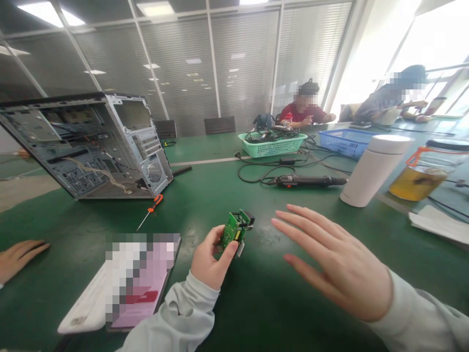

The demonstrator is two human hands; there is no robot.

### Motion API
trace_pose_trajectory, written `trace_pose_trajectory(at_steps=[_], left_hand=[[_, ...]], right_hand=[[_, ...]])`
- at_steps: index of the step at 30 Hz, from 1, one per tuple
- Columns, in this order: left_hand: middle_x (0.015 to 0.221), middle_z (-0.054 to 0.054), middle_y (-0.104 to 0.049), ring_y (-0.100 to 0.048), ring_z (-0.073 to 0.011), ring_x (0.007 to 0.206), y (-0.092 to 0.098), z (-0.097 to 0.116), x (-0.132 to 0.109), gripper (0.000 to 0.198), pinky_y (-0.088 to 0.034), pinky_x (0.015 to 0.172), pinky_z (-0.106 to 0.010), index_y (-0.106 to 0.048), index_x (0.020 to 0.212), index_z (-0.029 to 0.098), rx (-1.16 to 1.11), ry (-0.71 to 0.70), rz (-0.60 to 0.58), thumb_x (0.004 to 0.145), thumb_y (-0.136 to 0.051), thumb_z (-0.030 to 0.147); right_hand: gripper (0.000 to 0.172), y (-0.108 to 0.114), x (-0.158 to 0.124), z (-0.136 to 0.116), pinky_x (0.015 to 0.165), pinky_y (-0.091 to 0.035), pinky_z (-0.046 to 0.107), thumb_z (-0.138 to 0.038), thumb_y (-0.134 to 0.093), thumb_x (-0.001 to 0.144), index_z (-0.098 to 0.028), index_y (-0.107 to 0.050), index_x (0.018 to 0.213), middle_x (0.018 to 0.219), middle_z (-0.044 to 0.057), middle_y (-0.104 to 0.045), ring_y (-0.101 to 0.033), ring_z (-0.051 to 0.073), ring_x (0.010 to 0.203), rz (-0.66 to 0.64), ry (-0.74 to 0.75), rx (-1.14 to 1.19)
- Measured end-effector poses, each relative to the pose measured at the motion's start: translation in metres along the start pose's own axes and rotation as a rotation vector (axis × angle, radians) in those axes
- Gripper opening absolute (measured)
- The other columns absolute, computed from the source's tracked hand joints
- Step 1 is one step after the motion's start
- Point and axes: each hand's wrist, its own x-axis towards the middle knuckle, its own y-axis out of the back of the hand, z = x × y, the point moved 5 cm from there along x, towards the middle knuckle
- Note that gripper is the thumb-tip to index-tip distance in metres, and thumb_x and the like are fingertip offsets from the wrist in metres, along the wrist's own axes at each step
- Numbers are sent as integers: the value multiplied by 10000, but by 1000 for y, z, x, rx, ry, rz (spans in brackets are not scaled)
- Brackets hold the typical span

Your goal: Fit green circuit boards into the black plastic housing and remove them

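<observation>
The open grey metal computer case (88, 146) lies tilted on the green table (256, 303), well apart from the hands. The right hand (337, 264) hovers flat, fingers spread, holding nothing. The left hand (208, 259) pinches a small green circuit board (234, 230) upright between thumb and fingertips, above the table. Inspection of the board appears in hand; the next move calls for a steady grip.

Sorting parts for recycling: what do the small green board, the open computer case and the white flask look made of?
Small green board, in the left hand: likely fibreglass circuit laminate, glossy green, with soldered parts. Computer case: grey sheet metal, matte, with punched vent holes. White flask: smooth matte coating; plastic or painted steel, unclear.
</observation>
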Motion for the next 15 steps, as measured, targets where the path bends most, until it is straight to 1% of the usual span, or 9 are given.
trace_pose_trajectory(at_steps=[2, 3, 4, 6, 8, 10, 12, 13, 15], left_hand=[[923, -80, -710, -647, -249, 834, -2, 7, -1, 347, -473, 763, -315, -663, 957, 197, 201, -60, -100, 658, -691, 369], [930, -82, -715, -649, -261, 840, -3, 9, -2, 356, -465, 784, -326, -680, 954, 204, 261, -92, -140, 635, -710, 359], [928, -83, -719, -651, -270, 832, -5, 10, -2, 363, -463, 782, -332, -692, 952, 214, 293, -102, -185, 618, -721, 354], [908, -81, -727, -654, -280, 803, -7, 12, -3, 364, -465, 763, -340, -708, 936, 231, 304, -100, -235, 594, -734, 352], [887, -72, -732, -654, -280, 785, -11, 12, -6, 348, -464, 751, -341, -716, 921, 248, 283, -92, -287, 589, -732, 354], [874, -64, -733, -653, -274, 781, -16, 14, -10, 371, -462, 744, -335, -709, 943, 253, 268, -110, -350, 590, -728, 365], [889, -66, -728, -646, -249, 739, -19, 15, -13, 423, -466, 676, -315, -675, 1027, 242, 226, -126, -376, 633, -687, 394], [909, -72, -723, -640, -235, 726, -19, 14, -13, 433, -464, 638, -302, -652, 1065, 233, 188, -119, -357, 670, -645, 411], [953, -89, -708, -626, -215, 736, -15, 8, -9, 408, -457, 596, -282, -626, 1087, 211, 83, -58, -260, 749, -537, 422]], right_hand=[[407, -15, 16, -11, 1025, -272, 508, -232, -448, 928, -95, -395, 1308, 1340, 105, -296, -229, 309, 1244, -68, 120, -44], [444, -22, 21, -15, 1027, -260, 523, -231, -533, 897, -72, -412, 1294, 1334, 120, -301, -232, 324, 1235, -105, 166, -61], [480, -30, 25, -17, 1022, -268, 527, -229, -621, 858, -58, -440, 1268, 1301, 137, -344, -275, 332, 1204, -142, 187, -70], [516, -43, 29, -16, 958, -365, 500, -245, -762, 777, -56, -511, 1186, 1147, 144, -475, -426, 314, 1058, -229, 176, -53], [493, -51, 28, -13, 800, -475, 425, -311, -828, 721, -88, -568, 1077, 954, 97, -538, -512, 262, 863, -301, 125, 3], [447, -53, 20, -9, 645, -486, 339, -376, -831, 707, -124, -587, 984, 855, 57, -531, -520, 224, 758, -332, 63, 89], [329, -47, 4, 0, 588, -454, 297, -432, -711, 815, -149, -582, 921, 818, 43, -524, -522, 200, 718, -304, -31, 206], [309, -40, -9, 7, 587, -446, 294, -465, -614, 876, -160, -582, 917, 821, 46, -531, -528, 195, 707, -280, -100, 265], [417, -20, -44, 31, 589, -448, 305, -571, -441, 932, -184, -595, 937, 839, 60, -555, -541, 201, 682, -202, -314, 352]])
